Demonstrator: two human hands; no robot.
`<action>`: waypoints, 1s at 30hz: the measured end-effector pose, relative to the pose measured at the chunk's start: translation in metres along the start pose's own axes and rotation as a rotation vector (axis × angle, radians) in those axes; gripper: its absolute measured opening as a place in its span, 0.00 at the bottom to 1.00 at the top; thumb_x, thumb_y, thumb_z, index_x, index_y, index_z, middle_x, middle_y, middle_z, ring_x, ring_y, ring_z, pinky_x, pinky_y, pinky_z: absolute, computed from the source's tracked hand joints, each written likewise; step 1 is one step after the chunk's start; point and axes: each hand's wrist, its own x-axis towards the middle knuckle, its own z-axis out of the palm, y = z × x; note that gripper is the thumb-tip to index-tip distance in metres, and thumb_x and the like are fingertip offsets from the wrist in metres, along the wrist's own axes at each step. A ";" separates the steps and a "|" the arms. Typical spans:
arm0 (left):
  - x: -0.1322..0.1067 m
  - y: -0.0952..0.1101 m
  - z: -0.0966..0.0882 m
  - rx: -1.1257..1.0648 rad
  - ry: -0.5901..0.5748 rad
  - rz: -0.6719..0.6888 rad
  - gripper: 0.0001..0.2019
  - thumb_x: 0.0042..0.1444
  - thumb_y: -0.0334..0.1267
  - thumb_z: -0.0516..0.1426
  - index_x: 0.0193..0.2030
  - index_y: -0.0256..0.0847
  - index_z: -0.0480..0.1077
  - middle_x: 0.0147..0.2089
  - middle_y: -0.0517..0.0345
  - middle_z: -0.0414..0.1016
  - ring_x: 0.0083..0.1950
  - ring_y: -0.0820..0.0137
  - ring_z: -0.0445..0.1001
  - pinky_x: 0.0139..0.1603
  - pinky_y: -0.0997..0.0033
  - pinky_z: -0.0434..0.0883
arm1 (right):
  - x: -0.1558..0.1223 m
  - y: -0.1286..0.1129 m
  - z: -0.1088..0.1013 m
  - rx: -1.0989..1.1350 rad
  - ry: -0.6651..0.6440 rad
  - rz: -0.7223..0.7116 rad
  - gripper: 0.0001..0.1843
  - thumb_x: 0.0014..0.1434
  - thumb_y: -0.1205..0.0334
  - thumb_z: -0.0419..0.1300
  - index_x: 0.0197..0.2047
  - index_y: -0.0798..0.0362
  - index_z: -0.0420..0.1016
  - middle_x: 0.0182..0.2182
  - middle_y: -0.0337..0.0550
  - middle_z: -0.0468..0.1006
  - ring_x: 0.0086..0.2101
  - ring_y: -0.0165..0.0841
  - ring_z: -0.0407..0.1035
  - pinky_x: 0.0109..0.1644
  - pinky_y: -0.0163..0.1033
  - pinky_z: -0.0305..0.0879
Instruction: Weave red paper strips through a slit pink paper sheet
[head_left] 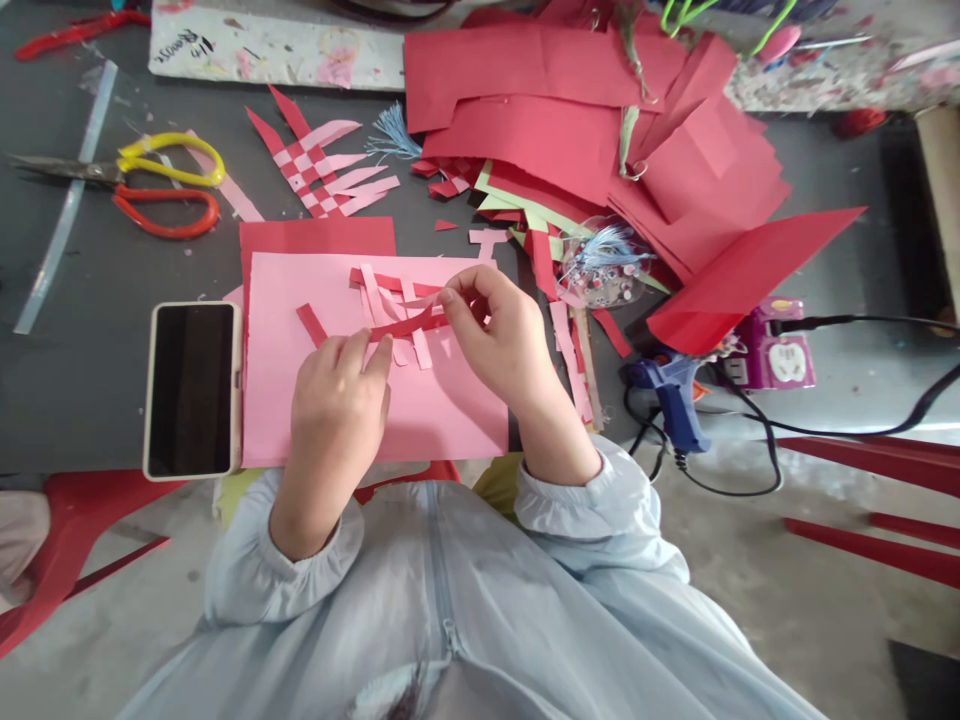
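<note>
Several pink and red paper strips are partly woven together on a pink sheet [442,420]. My left hand [339,400] lies over the sheet with fingers somewhat spread, its fingertips resting on a red paper strip [401,327]. Between thumb and index finger, my right hand [499,330] pinches a pink paper strip [412,302], lifted a little above the weave. A short red strip [311,324] lies by itself to the left. My right fingers hide part of the weave's right end.
Left are a phone [193,390] and scissors [169,185]. A checkered woven paper piece [315,165] lies behind. Red paper sheets [525,140] pile at the back. A blue glue gun [675,395] and a purple power socket [780,350] with cords sit right.
</note>
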 end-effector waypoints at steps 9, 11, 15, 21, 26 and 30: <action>-0.002 0.005 0.003 0.095 0.050 0.002 0.18 0.65 0.29 0.51 0.58 0.35 0.74 0.53 0.40 0.78 0.48 0.54 0.75 0.45 0.53 0.74 | 0.001 -0.005 -0.002 0.013 -0.005 -0.030 0.05 0.63 0.60 0.56 0.34 0.50 0.69 0.29 0.37 0.73 0.27 0.28 0.60 0.32 0.37 0.57; -0.002 0.007 0.005 0.118 0.067 -0.006 0.18 0.65 0.29 0.51 0.58 0.36 0.74 0.53 0.40 0.78 0.47 0.55 0.75 0.44 0.54 0.74 | 0.001 -0.005 -0.002 0.010 -0.007 -0.038 0.05 0.63 0.61 0.56 0.34 0.50 0.69 0.29 0.37 0.74 0.27 0.28 0.61 0.32 0.37 0.57; -0.001 0.011 0.008 0.165 0.084 -0.018 0.19 0.63 0.29 0.52 0.58 0.38 0.73 0.50 0.41 0.78 0.43 0.57 0.74 0.39 0.55 0.73 | 0.000 -0.005 0.000 0.032 -0.018 -0.045 0.06 0.63 0.59 0.57 0.34 0.50 0.69 0.32 0.38 0.76 0.29 0.28 0.65 0.32 0.37 0.60; -0.001 0.015 0.010 0.132 0.046 -0.041 0.21 0.66 0.28 0.49 0.62 0.42 0.71 0.51 0.39 0.77 0.45 0.55 0.75 0.42 0.53 0.74 | -0.001 -0.001 0.003 0.129 -0.063 -0.026 0.07 0.65 0.56 0.56 0.37 0.49 0.68 0.34 0.38 0.76 0.33 0.30 0.73 0.35 0.38 0.68; -0.004 0.016 0.012 0.164 0.065 -0.009 0.21 0.66 0.29 0.51 0.64 0.42 0.70 0.55 0.35 0.76 0.50 0.52 0.75 0.46 0.52 0.75 | -0.002 0.001 0.003 0.128 -0.083 -0.037 0.10 0.67 0.53 0.56 0.39 0.49 0.69 0.37 0.40 0.77 0.36 0.31 0.75 0.36 0.38 0.71; -0.004 0.014 0.007 0.131 0.036 -0.027 0.21 0.64 0.28 0.53 0.63 0.42 0.71 0.56 0.36 0.76 0.51 0.52 0.76 0.46 0.52 0.77 | -0.002 0.000 0.002 0.113 -0.104 -0.047 0.09 0.67 0.54 0.56 0.39 0.49 0.69 0.38 0.40 0.78 0.36 0.31 0.76 0.38 0.39 0.72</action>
